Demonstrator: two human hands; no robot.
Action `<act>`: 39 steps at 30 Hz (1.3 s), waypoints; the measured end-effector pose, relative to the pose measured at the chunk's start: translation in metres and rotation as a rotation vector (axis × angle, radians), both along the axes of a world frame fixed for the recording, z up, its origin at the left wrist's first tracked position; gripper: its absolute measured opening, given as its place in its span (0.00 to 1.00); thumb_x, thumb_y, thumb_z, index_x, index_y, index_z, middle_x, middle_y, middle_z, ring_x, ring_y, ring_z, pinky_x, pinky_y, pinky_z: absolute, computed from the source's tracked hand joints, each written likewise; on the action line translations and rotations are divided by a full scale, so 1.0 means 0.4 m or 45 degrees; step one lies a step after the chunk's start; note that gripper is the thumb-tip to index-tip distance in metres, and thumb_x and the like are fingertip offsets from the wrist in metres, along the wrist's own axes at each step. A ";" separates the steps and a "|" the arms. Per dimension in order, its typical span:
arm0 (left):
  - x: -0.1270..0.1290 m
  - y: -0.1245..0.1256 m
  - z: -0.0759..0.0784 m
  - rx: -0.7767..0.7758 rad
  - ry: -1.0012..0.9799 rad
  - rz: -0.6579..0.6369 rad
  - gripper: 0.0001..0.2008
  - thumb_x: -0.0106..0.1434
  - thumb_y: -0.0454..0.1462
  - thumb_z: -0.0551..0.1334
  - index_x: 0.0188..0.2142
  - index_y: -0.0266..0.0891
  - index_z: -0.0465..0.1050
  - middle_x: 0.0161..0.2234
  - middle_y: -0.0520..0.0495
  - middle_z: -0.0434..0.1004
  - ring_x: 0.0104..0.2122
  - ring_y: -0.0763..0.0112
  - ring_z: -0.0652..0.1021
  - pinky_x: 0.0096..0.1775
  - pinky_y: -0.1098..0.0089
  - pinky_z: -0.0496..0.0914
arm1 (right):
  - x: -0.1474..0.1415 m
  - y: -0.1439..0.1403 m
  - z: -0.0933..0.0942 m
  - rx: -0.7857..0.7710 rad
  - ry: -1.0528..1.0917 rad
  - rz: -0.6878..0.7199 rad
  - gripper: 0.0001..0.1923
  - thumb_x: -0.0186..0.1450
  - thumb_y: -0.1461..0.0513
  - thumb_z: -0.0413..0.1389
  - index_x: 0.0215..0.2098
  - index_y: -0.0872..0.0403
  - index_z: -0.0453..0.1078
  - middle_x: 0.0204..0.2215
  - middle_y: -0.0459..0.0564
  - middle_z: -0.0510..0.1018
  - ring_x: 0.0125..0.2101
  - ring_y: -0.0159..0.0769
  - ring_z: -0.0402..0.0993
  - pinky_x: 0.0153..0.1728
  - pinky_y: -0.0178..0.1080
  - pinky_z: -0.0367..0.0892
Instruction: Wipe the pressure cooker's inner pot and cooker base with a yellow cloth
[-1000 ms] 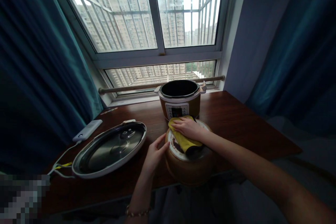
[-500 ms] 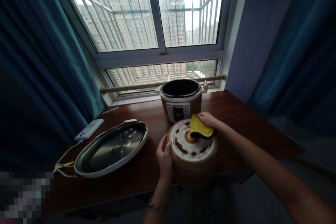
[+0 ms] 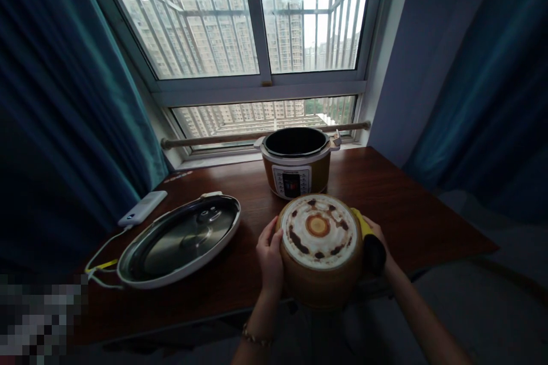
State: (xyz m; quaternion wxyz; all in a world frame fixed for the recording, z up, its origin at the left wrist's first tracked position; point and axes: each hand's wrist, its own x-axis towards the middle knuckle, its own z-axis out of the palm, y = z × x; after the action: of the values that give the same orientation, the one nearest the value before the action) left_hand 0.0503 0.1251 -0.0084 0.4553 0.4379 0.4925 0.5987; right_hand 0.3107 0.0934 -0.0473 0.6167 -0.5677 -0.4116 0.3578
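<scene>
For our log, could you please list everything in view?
Table: 1, brown, centre
Window: 1, grey, behind table
Rail: 1, beige, across window
Buildings: several, beige, outside
Curtains: 2, blue, either side
Cooker: 1, brown/white, on table
Pot: 1, tan/white, before cooker
Lid: 1, black/white, table's left
Device: 1, white, beside lid
Cables: count unclear, white, by device
Cloth: 1, yellow/black, pot's right
Left hand: 1, bare, pot's left
Right hand: 1, bare, on cloth

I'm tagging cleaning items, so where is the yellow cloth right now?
In the head view, right of centre, the yellow cloth is in the right hand, at the right side of the round brown pot.
</scene>
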 end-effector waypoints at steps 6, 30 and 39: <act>0.001 -0.001 0.007 0.001 0.002 -0.015 0.21 0.53 0.41 0.60 0.47 0.35 0.72 0.44 0.41 0.76 0.47 0.58 0.73 0.51 0.59 0.64 | -0.147 -0.169 -0.064 -0.170 -0.049 -0.500 0.33 0.59 0.43 0.48 0.45 0.62 0.70 0.39 0.58 0.77 0.38 0.46 0.73 0.33 0.38 0.68; -0.006 0.007 -0.016 0.006 -0.059 -0.085 0.19 0.56 0.40 0.60 0.46 0.37 0.71 0.47 0.43 0.75 0.48 0.60 0.72 0.52 0.62 0.62 | -0.380 -0.211 0.028 0.727 -1.518 -0.466 0.13 0.65 0.64 0.48 0.45 0.50 0.69 0.41 0.45 0.77 0.49 0.35 0.66 0.60 0.44 0.40; -0.007 0.007 -0.016 -0.007 -0.047 -0.087 0.20 0.56 0.41 0.60 0.47 0.36 0.71 0.48 0.42 0.74 0.49 0.59 0.72 0.52 0.62 0.62 | -0.264 -0.202 -0.004 0.629 -1.044 -0.497 0.15 0.65 0.66 0.44 0.48 0.54 0.63 0.48 0.54 0.68 0.56 0.44 0.55 0.54 0.53 0.52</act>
State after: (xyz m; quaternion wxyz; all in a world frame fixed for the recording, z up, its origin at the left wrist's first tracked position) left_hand 0.0474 0.1280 -0.0148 0.4858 0.4419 0.4704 0.5894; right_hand 0.2052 0.0127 -0.0491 0.5756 -0.5649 -0.5782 -0.1236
